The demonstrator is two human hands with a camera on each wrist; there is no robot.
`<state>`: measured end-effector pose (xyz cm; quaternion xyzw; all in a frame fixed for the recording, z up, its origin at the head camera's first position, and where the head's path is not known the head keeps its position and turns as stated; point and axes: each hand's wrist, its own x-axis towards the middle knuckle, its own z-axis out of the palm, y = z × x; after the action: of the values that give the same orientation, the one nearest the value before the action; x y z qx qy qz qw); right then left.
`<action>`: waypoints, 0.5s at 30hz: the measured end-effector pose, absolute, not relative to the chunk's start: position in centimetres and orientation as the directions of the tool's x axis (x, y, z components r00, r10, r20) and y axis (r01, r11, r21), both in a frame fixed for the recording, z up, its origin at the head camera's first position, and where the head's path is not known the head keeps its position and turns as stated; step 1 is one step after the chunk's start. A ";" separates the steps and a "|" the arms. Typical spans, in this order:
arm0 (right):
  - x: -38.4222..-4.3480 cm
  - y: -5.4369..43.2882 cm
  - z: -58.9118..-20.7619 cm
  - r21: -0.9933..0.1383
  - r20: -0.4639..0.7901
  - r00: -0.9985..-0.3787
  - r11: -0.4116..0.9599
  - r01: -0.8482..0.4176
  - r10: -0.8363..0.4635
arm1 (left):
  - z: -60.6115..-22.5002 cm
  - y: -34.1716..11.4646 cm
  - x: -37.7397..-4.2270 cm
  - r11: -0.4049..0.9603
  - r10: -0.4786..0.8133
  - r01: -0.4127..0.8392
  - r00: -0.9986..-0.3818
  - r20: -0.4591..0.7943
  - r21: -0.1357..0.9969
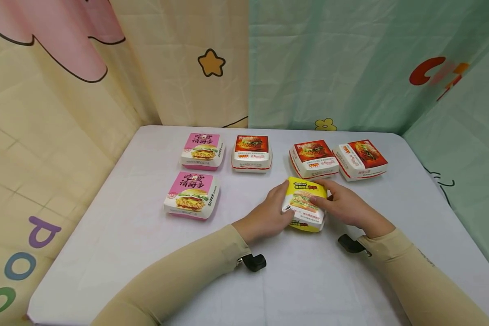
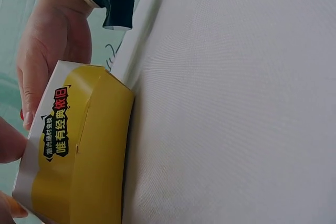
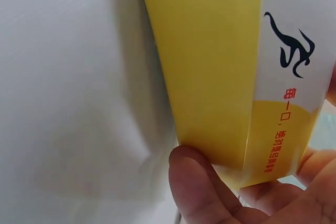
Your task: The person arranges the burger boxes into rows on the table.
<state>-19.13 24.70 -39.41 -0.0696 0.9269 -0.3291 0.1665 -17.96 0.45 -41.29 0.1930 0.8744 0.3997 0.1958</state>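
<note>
A yellow-and-white burger box (image 1: 303, 206) with a printed burger on its lid sits near the middle of the table, between both hands. My left hand (image 1: 267, 216) grips its left side, the thumb at the near corner. From the right, my right hand (image 1: 348, 204) holds the box, with a thumb over the lid and fingers behind the far edge. In the left wrist view the yellow side of the box (image 2: 102, 145) faces the camera, low against the white cloth. The right wrist view shows fingertips (image 3: 191, 179) pressing the yellow box (image 3: 210, 66) at its lower corner.
Two pink burger boxes (image 1: 192, 194) stand one behind the other at left. Behind the hands, a red-and-white box (image 1: 251, 154) stands alone, and two more red boxes (image 1: 314, 158) sit side by side at right. Printed curtains (image 1: 212, 99) border the white table (image 1: 118, 235).
</note>
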 end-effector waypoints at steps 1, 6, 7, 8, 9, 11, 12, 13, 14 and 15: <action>-19.2 24.6 -39.4 -0.634 -0.256 -0.936 0.773 -0.025 -0.240 | -41.3 0.4 -18.0 0.603 0.489 0.179 -0.853 -0.183 0.778; -19.5 24.0 -39.4 -0.639 -0.231 -0.943 0.768 -0.037 -0.238 | -41.2 0.0 -18.1 0.588 0.460 0.171 -0.874 -0.153 0.790; -19.6 23.8 -39.3 -0.641 -0.226 -0.945 0.766 -0.038 -0.235 | -41.2 -0.1 -18.1 0.585 0.455 0.171 -0.878 -0.147 0.793; -19.6 23.7 -39.3 -0.642 -0.220 -0.948 0.766 -0.037 -0.230 | -41.1 -0.1 -18.1 0.582 0.452 0.171 -0.881 -0.141 0.795; -19.6 23.6 -39.3 -0.644 -0.216 -0.951 0.764 -0.032 -0.222 | -41.1 -0.2 -18.2 0.579 0.445 0.168 -0.885 -0.137 0.798; -19.7 23.3 -39.3 -0.648 -0.203 -0.956 0.761 -0.031 -0.213 | -41.0 -0.4 -18.2 0.572 0.434 0.161 -0.892 -0.130 0.804; -19.7 23.2 -39.3 -0.653 -0.197 -0.957 0.756 -0.033 -0.212 | -40.9 -0.5 -18.2 0.571 0.426 0.156 -0.895 -0.129 0.806; -19.8 23.0 -39.3 -0.658 -0.190 -0.958 0.752 -0.036 -0.213 | -40.9 -0.6 -18.3 0.569 0.419 0.150 -0.899 -0.128 0.809; -19.8 22.8 -39.3 -0.663 -0.187 -0.959 0.747 -0.036 -0.212 | -40.8 -0.7 -18.3 0.567 0.412 0.145 -0.903 -0.127 0.811; -19.8 22.7 -39.3 -0.673 -0.180 -0.959 0.738 -0.041 -0.217 | -40.8 -0.8 -18.3 0.567 0.404 0.139 -0.906 -0.127 0.812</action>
<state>-19.77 22.71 -39.31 -0.0698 0.9240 -0.3549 0.1245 -18.33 -0.83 -40.77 0.1555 0.8721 0.4386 0.1510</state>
